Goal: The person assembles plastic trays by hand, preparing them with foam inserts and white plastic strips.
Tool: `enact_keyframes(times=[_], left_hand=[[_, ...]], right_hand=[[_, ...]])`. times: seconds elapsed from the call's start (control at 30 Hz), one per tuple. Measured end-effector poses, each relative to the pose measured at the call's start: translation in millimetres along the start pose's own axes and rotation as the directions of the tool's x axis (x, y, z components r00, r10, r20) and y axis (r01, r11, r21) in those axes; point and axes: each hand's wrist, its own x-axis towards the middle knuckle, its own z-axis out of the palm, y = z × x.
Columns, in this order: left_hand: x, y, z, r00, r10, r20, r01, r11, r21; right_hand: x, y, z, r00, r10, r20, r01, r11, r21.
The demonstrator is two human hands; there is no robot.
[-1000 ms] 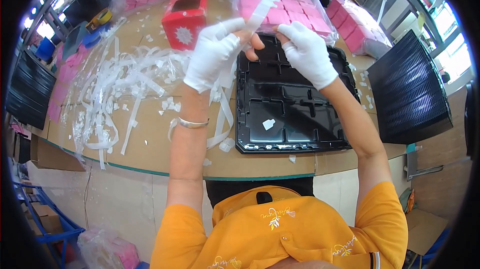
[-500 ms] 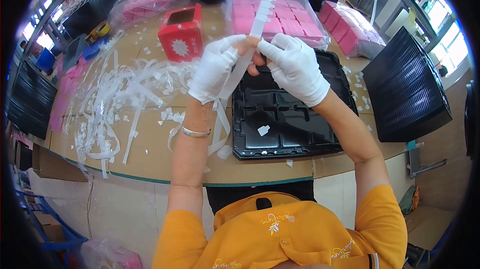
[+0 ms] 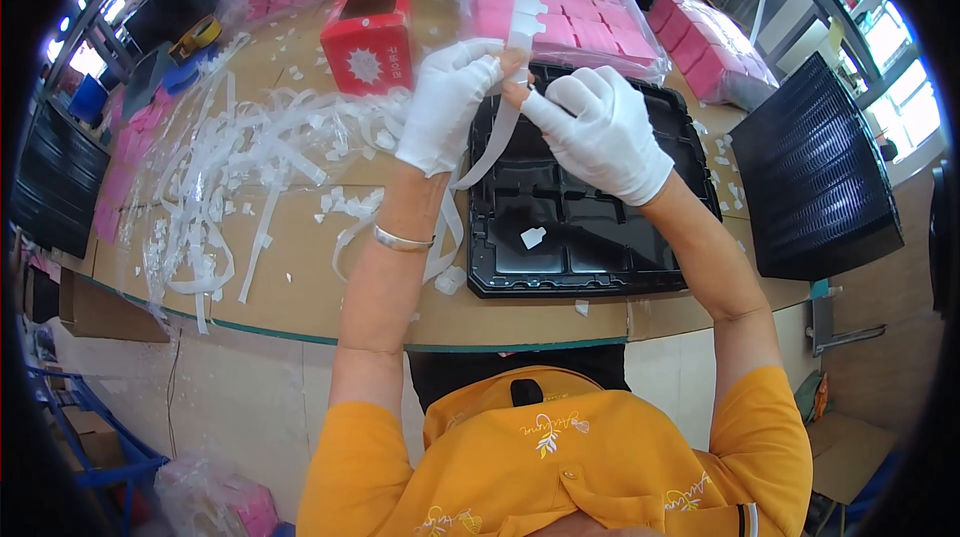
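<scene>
A long white paper strip [image 3: 530,7] with a row of small tabs along one edge rises from my gloved hands, its plain lower end curling down over the black plastic tray. My left hand [image 3: 442,109] pinches the strip between bare fingertips. Just below and to the right, my right hand [image 3: 605,132] is closed with its thumb and fingertip at the strip's edge; whether a tab sits between them is too small to tell. Below them lies the compartmented black tray [image 3: 590,207], with one small white tag [image 3: 534,237] in it.
Tangled white strip waste [image 3: 220,187] and scraps spread across the cardboard-covered table at left. A red box [image 3: 367,47] stands behind. Bagged pink blocks [image 3: 575,17] lie at the back, more pink blocks [image 3: 705,42] back right. Stacked black trays [image 3: 820,177] stand at right.
My right hand has shifted lower along the strip relative to my left. My left hand has moved slightly right, still pinching the strip. The whole view has tilted a little.
</scene>
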Motion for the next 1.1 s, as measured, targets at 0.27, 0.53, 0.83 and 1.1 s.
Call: enact_keyframes(times=[0.27, 0.53, 0.83, 1.1], left_hand=[[0.9, 6.3, -15.8, 0.967, -0.068, 0.244, 0.072, 0.997, -0.007], [3.6, 4.8, -9.4, 0.990, -0.001, 0.138, -0.019, 0.989, 0.146], [-0.5, 4.6, -12.7, 0.989, 0.015, 0.146, -0.034, 0.990, 0.133], [-16.5, 14.5, -8.4, 0.986, 0.127, 0.111, -0.153, 0.949, 0.276]], right_hand=[[-4.7, 8.8, 1.3, 0.988, 0.150, -0.023, -0.151, 0.988, -0.027], [0.6, 1.6, -4.0, 0.795, 0.547, 0.263, -0.591, 0.601, 0.537], [-6.6, 12.3, -6.4, 0.593, 0.483, 0.644, -0.273, -0.632, 0.725], [-10.7, -13.7, -23.7, 0.784, 0.618, 0.062, -0.439, 0.481, 0.759]])
